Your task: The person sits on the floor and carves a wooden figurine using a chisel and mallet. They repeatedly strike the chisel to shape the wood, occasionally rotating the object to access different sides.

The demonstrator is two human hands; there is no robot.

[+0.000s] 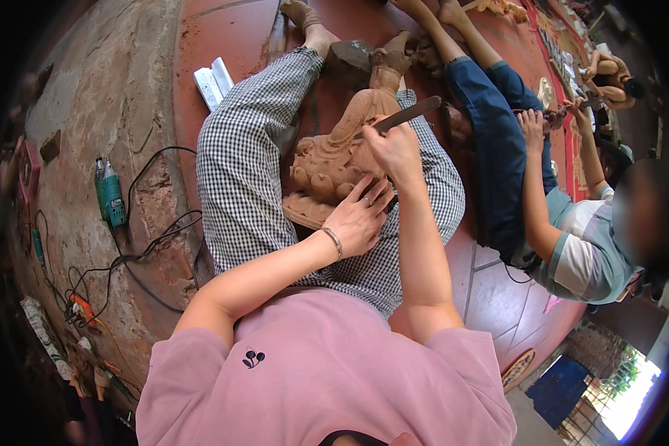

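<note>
Two legs in checked trousers (249, 149) flank a brown carved figure (357, 123), while a co-worker in a striped shirt (580, 230) sits toward 4 o'clock of it. The figure lies at 9 o'clock from the right hand (398, 152), its upper part rising toward 12, and from 9 round to 12 o'clock of the left hand (359, 221). Fingers spread, the left hand lies across the figure's lower part; the right is closed around a dark flat tool (412, 111) pointing to 2 o'clock, its other end at the carving, contact unclear. Teal power tools (114, 195) rest near 9 o'clock. A bracelet (334, 241) circles the left wrist.
</note>
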